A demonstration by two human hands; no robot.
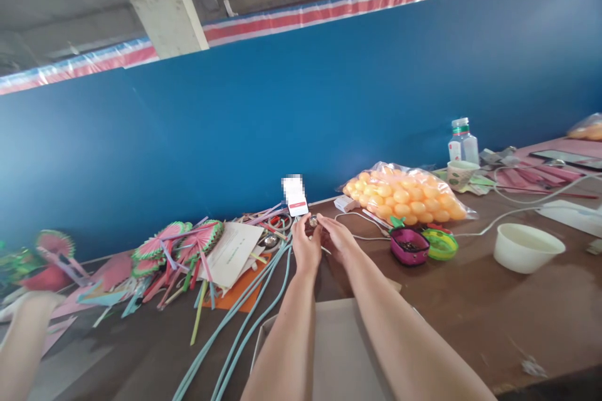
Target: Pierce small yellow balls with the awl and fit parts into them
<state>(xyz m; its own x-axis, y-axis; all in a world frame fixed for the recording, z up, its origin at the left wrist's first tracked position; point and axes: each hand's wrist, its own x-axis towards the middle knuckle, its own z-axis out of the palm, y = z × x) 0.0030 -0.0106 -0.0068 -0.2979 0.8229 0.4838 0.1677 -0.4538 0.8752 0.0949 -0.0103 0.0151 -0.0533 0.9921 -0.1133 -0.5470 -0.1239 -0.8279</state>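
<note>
My left hand (305,244) and my right hand (337,237) are close together at the far side of the table. Between their fingertips is a small, shiny, round object (313,220), too small to name. The fingers of both hands are bent in around it. Just behind it a phone (298,205) with a lit white screen leans upright near the blue partition. To the left of my hands lie tangled cords and another small, shiny, round item (270,241). A grey-white box or board (345,351) lies beneath my forearms.
Pale blue cords (244,307) run toward me on the left, beside papers (230,254) and pink-green paper fans (164,241). Another person's arm (23,326) reaches in at far left. On the right are bagged orange balls (404,194), a purple container (409,247) and a white bowl (527,247).
</note>
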